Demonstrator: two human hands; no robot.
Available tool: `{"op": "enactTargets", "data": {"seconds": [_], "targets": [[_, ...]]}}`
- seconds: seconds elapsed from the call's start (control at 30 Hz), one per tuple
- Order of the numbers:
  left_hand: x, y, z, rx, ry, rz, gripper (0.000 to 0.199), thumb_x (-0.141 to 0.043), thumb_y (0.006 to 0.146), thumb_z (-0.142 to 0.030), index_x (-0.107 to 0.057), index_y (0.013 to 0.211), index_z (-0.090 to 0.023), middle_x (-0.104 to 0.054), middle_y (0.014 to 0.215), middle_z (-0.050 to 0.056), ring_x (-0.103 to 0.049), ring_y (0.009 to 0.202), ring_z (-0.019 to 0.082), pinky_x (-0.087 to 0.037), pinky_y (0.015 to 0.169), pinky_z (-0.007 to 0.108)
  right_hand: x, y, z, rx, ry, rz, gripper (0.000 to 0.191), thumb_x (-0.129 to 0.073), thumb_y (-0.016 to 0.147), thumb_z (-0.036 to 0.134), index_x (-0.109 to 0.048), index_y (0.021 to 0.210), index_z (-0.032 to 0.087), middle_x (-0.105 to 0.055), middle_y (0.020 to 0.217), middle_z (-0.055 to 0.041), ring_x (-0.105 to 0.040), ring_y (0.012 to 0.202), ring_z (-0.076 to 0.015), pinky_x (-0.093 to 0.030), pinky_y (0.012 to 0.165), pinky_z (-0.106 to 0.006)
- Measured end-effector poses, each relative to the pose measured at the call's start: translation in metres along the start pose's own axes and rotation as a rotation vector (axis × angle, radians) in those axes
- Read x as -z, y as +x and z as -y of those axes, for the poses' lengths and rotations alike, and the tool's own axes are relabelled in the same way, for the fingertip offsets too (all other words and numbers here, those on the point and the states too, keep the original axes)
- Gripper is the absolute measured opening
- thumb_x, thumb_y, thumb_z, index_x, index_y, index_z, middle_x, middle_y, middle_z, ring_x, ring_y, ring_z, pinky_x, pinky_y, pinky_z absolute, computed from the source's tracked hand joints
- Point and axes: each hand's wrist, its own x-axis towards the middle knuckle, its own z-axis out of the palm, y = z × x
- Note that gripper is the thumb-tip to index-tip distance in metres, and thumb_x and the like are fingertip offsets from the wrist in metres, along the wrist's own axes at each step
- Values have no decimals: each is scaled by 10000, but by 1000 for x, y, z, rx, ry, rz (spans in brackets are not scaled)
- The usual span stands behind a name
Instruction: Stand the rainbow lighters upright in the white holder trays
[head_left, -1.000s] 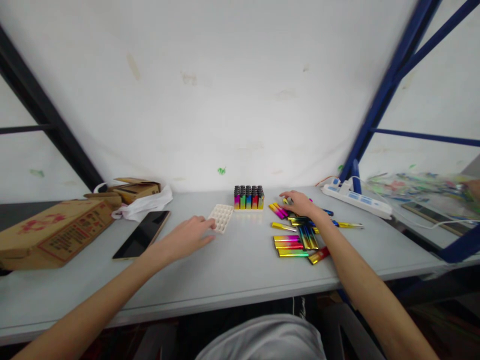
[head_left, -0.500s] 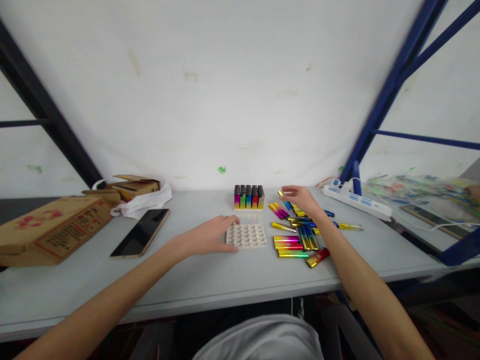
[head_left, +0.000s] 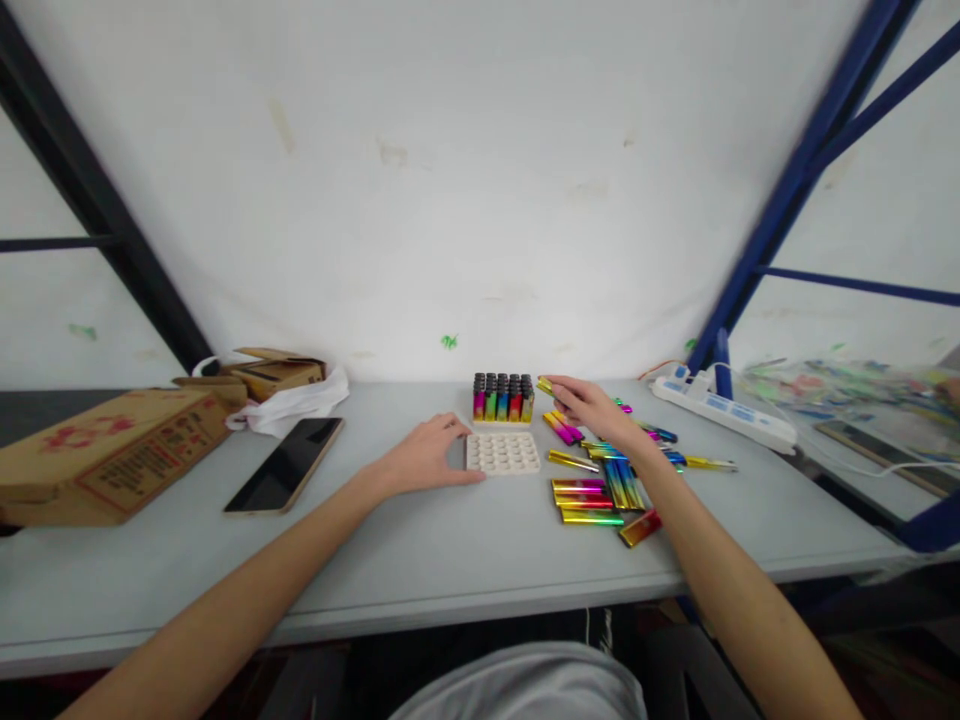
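My left hand (head_left: 431,455) spans the left edge of a white tray (head_left: 502,453) with rows of round holes, thumb at the near corner and fingers at the far one. In my right hand (head_left: 589,405), thumb and fingers pinch a shiny lighter (head_left: 544,385), its gold end pointing left; the rest is hidden by the fingers. Just left of that lighter stands a block of upright lighters (head_left: 502,398) with black tops, in rows on a white base behind the tray. Under and beside my right forearm lie several loose metallic lighters (head_left: 583,502) in rainbow colours.
A dark-screened phone (head_left: 285,467) lies left of my left hand. Farther left are a cardboard box (head_left: 112,455), a smaller opened box (head_left: 277,377) and a white plastic bag (head_left: 296,405). A power strip (head_left: 724,412) with cables lies at the right, near a blue metal frame (head_left: 780,215).
My left hand and the white tray have moved back, closer to the block of lighters. My right hand has carried the pinched lighter left, from above the loose pile to beside the block.
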Motion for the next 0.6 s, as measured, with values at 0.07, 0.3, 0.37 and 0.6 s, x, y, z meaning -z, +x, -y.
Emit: {"op": "enactTargets", "data": {"seconds": [0.07,0.3,0.37,0.6], "targets": [[0,0,3,-18,-61,-20,618,-735,762,-655,-670,1159,-185,-638,1176,102,-611,1114,283,-461,1023,377,-5,-2,4,55,-69,-45,539,-613,898,575,-676,1237,160,-482,623,55,-374,530,-104,-319,496,-233],[-4,4,-1,-18,-129,-86,600,-773,753,-584,-666,1174,-171,-665,1016,67,-630,941,242,-488,865,331,-22,-6,17,137,-24,-37,443,-598,918,609,-672,886,173,-626,779,-12,-548,735,-166,-443,676,-277],[-5,4,-4,-7,-143,-92,617,-772,755,-570,-649,1214,-176,-672,983,54,-629,891,232,-486,822,322,-27,-9,25,156,65,42,424,-519,975,590,-643,934,186,-657,869,-28,-592,818,-178,-476,757,-292],[-6,3,-8,10,-185,-108,645,-751,772,-546,-612,1297,-198,-692,928,30,-635,821,214,-476,756,298,-50,-15,29,65,211,106,417,-478,973,645,-501,922,231,-443,670,61,-395,540,-112,-378,520,-244]]}}
